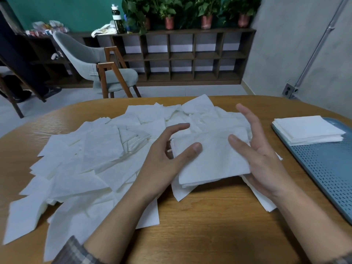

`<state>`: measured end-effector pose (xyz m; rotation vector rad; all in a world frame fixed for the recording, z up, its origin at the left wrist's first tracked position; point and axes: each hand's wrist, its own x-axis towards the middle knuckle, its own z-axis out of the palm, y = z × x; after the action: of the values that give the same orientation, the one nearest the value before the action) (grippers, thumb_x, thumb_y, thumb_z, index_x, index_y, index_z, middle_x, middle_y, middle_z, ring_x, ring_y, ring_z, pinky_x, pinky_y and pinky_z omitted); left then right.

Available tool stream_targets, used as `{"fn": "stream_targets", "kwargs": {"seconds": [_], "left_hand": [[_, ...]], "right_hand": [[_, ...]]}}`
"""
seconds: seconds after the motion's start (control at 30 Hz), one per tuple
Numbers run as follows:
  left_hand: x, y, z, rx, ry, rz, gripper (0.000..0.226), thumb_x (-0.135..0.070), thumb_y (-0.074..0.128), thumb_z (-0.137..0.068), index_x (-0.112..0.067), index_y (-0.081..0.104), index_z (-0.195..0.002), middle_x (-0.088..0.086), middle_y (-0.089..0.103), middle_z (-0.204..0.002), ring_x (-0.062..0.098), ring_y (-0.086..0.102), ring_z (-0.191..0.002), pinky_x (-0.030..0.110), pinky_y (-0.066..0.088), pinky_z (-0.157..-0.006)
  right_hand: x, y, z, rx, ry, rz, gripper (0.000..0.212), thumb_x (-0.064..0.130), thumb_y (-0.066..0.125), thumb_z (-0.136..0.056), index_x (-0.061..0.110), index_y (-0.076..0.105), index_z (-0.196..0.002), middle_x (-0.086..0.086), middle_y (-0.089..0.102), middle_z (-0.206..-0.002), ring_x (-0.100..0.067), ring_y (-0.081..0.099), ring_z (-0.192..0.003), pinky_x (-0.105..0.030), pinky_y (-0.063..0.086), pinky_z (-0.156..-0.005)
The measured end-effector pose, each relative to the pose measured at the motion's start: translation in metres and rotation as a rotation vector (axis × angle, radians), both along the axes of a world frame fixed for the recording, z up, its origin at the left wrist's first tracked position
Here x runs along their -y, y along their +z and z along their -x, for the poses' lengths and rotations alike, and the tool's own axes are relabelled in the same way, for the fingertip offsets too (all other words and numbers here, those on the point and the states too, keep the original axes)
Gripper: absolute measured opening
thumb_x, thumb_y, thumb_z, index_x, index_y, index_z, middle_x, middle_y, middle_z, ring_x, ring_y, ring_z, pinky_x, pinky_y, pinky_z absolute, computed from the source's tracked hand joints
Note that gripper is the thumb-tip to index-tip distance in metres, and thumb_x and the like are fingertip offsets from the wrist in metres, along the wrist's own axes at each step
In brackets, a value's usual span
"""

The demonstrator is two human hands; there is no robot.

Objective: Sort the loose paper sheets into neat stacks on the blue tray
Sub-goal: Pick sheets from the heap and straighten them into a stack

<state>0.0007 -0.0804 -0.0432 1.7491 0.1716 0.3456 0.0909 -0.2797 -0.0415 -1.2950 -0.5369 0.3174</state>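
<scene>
A wide heap of loose white paper sheets [91, 159] covers the left and middle of the wooden table. Between my hands lies a small squared bundle of sheets [213, 161]. My left hand [167, 161] presses on its left edge with the thumb on top. My right hand [255, 149] stands on edge against the bundle's right side, fingers spread, thumb resting on the paper. At the right, a blue perforated tray [327, 168] carries one neat stack of white sheets [306, 129] at its far end.
The round wooden table [209, 225] shows bare wood near me. Beyond it stand a grey chair [99, 61], a low dark shelf unit [181, 56] with potted plants and a bottle, and a grey wall at the right.
</scene>
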Motion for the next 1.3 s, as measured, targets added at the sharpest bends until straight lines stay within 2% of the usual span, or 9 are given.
{"fn": "stream_targets", "kwargs": {"seconds": [0.1,0.2,0.27,0.33,0.53,0.67,0.97,1.13,1.3], "left_hand": [[0.000,-0.003,-0.001,0.026,0.010,0.070,0.046,-0.031,0.082,-0.091,-0.044,0.063,-0.131,-0.008,0.077,-0.115,0.010,0.075,-0.101,0.027,0.062,-0.077],[-0.001,-0.008,-0.003,0.093,0.089,0.011,0.047,-0.024,0.081,-0.092,-0.040,0.061,-0.131,-0.006,0.077,-0.112,0.013,0.076,-0.097,0.024,0.059,-0.070],[-0.001,-0.010,-0.004,0.116,0.098,-0.042,0.048,-0.026,0.081,-0.093,-0.042,0.059,-0.132,-0.010,0.076,-0.114,0.011,0.075,-0.098,0.023,0.058,-0.070],[0.001,-0.011,-0.004,0.126,0.092,-0.090,0.053,-0.030,0.082,-0.092,-0.045,0.055,-0.135,-0.015,0.073,-0.118,0.006,0.072,-0.103,0.024,0.059,-0.074],[-0.005,-0.028,-0.009,0.135,0.039,-0.645,0.045,-0.039,0.087,-0.083,-0.036,0.060,-0.118,-0.022,0.053,-0.119,0.001,0.057,-0.107,0.010,0.043,-0.082],[-0.002,-0.040,-0.010,0.130,-0.036,-0.826,0.035,-0.045,0.085,-0.084,-0.035,0.067,-0.112,-0.021,0.055,-0.112,0.002,0.056,-0.100,0.024,0.050,-0.083],[0.003,-0.049,-0.015,0.204,-0.001,-0.896,0.011,-0.036,0.080,-0.092,-0.028,0.079,-0.099,-0.015,0.064,-0.104,0.009,0.061,-0.092,0.037,0.055,-0.074],[0.009,-0.049,-0.019,0.176,0.035,-0.855,0.033,-0.054,0.075,-0.092,-0.028,0.076,-0.111,-0.017,0.065,-0.105,0.003,0.062,-0.093,0.023,0.051,-0.075],[0.013,-0.052,-0.024,0.150,0.074,-0.844,0.019,-0.036,0.078,-0.093,-0.026,0.078,-0.109,-0.015,0.067,-0.102,0.005,0.064,-0.087,0.032,0.056,-0.071]], "right_hand": [[0.000,-0.004,-0.004,0.060,-0.056,0.105,0.057,0.034,0.072,-0.094,0.060,0.047,-0.139,0.009,0.060,-0.144,-0.021,0.065,-0.128,-0.041,0.060,-0.094],[0.006,-0.005,-0.005,0.068,0.064,0.145,0.046,0.039,0.079,-0.089,0.041,0.065,-0.133,0.006,0.063,-0.142,-0.022,0.060,-0.132,-0.046,0.052,-0.103],[0.007,-0.004,-0.005,0.173,0.071,0.236,0.024,0.026,0.080,-0.091,0.029,0.080,-0.114,0.007,0.073,-0.128,-0.013,0.063,-0.127,-0.035,0.051,-0.104],[0.007,-0.007,-0.006,0.248,-0.024,0.314,0.024,0.010,0.077,-0.092,0.026,0.083,-0.109,0.013,0.077,-0.120,-0.003,0.065,-0.123,-0.028,0.051,-0.104],[0.007,-0.014,-0.011,0.326,-0.354,0.333,0.036,0.001,0.068,-0.097,0.030,0.079,-0.116,0.026,0.074,-0.119,0.006,0.061,-0.124,-0.022,0.046,-0.110],[0.006,-0.015,-0.012,0.335,-0.390,0.338,0.038,0.002,0.067,-0.098,0.032,0.078,-0.118,0.026,0.073,-0.121,0.006,0.059,-0.126,-0.014,0.045,-0.106],[0.007,-0.017,-0.012,0.335,-0.394,0.332,0.038,0.003,0.067,-0.098,0.035,0.078,-0.117,0.027,0.072,-0.122,0.006,0.059,-0.126,-0.016,0.047,-0.104],[0.007,-0.019,-0.014,0.334,-0.392,0.330,0.038,0.004,0.066,-0.099,0.035,0.078,-0.117,0.026,0.072,-0.122,0.007,0.059,-0.125,-0.012,0.046,-0.102],[0.005,-0.020,-0.014,0.339,-0.402,0.342,0.038,0.006,0.066,-0.099,0.037,0.077,-0.118,0.026,0.071,-0.124,0.006,0.058,-0.126,-0.014,0.047,-0.103]]}}
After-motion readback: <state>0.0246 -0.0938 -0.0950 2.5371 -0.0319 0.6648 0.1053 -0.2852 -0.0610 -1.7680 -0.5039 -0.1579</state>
